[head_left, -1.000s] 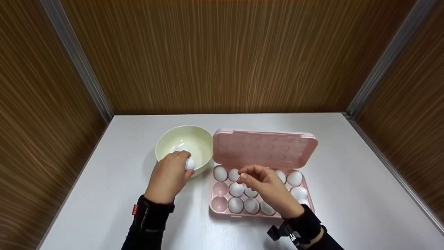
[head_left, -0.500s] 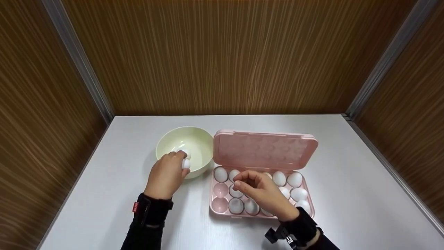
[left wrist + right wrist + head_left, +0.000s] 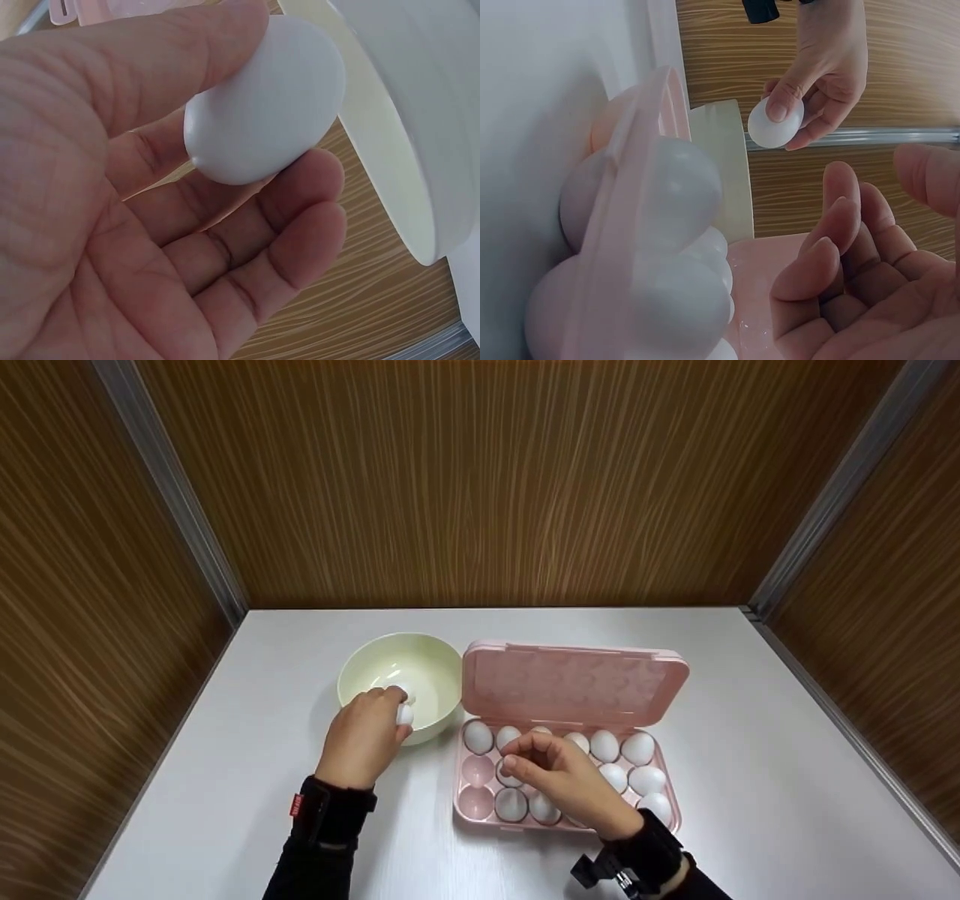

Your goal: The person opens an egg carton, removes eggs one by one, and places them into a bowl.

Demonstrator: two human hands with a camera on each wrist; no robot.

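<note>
Wood-grain walls enclose a white worktop (image 3: 247, 780). Toward its left edge, the left hand (image 3: 364, 739) pinches a white egg (image 3: 266, 101) at the rim of the cream bowl (image 3: 435, 660). The right hand (image 3: 559, 780), fingers loosely curled and empty, hovers over the open pink egg tray (image 3: 469, 810).

Even, bright light falls from overhead; soft shadows pool beneath the fingers (image 3: 517, 756) on the bench (image 3: 240, 780). Wrist views blur up close, and the wood walls bow at the edges.
</note>
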